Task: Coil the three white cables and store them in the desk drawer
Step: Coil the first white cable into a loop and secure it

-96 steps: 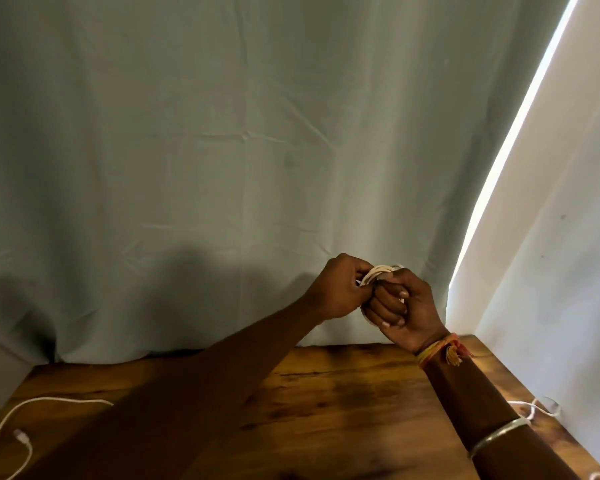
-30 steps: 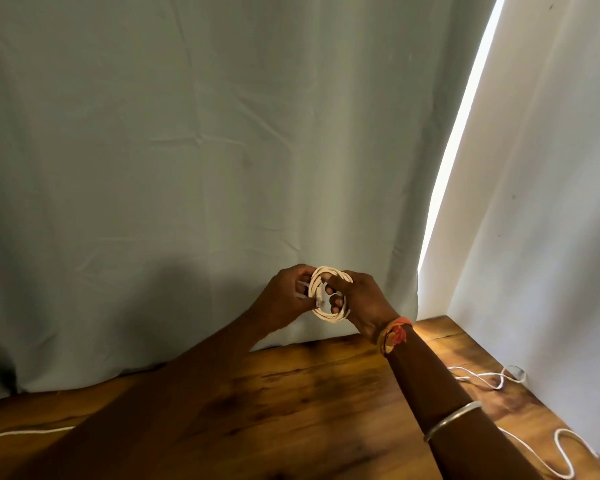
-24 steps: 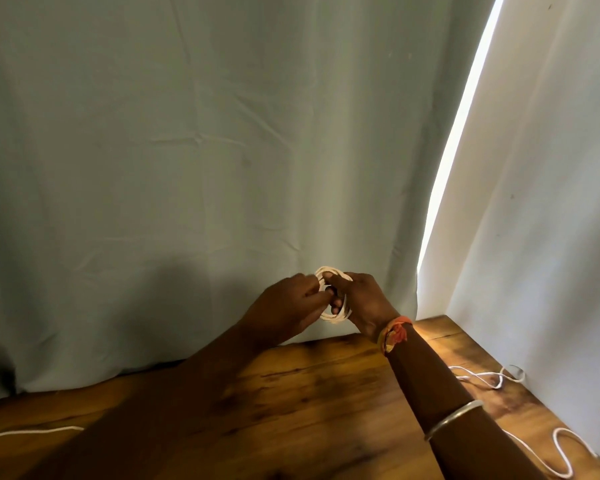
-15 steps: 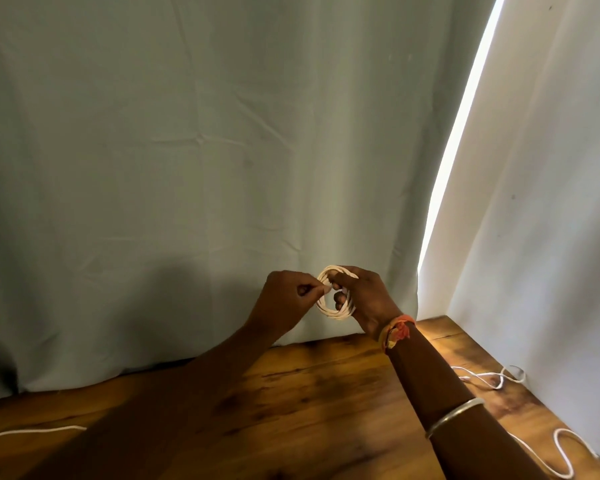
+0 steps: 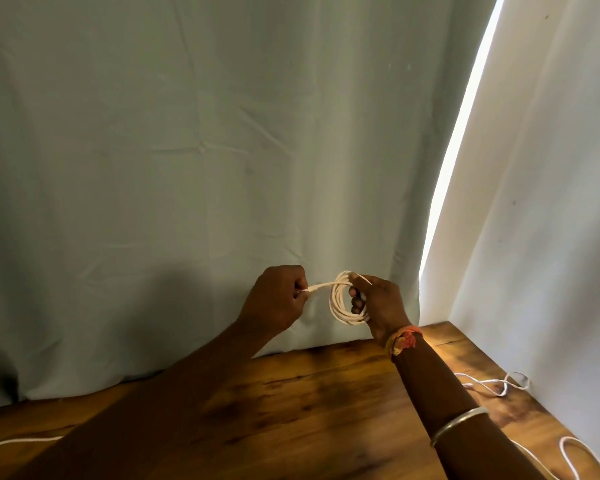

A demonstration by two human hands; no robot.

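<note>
A coiled white cable [image 5: 340, 308] hangs as a small ring in the air above the back of the wooden desk [image 5: 291, 403]. My right hand [image 5: 381, 303] grips the ring with fingers through it. My left hand [image 5: 278, 303] pinches the cable's free end, drawn out to the left of the ring. A second white cable [image 5: 492, 384] lies loose at the desk's right edge and trails toward the near right corner. A third white cable [image 5: 18, 443] shows at the near left. No drawer is in view.
A pale green curtain [image 5: 187, 168] hangs right behind the desk. A white wall [image 5: 551, 237] bounds the right side, with a bright gap of light between curtain and wall. Both forearms reach over the desk's middle.
My left hand has pulled away to the left, drawing the cable's end out of the ring. Earlier both hands were pressed together on the coil.
</note>
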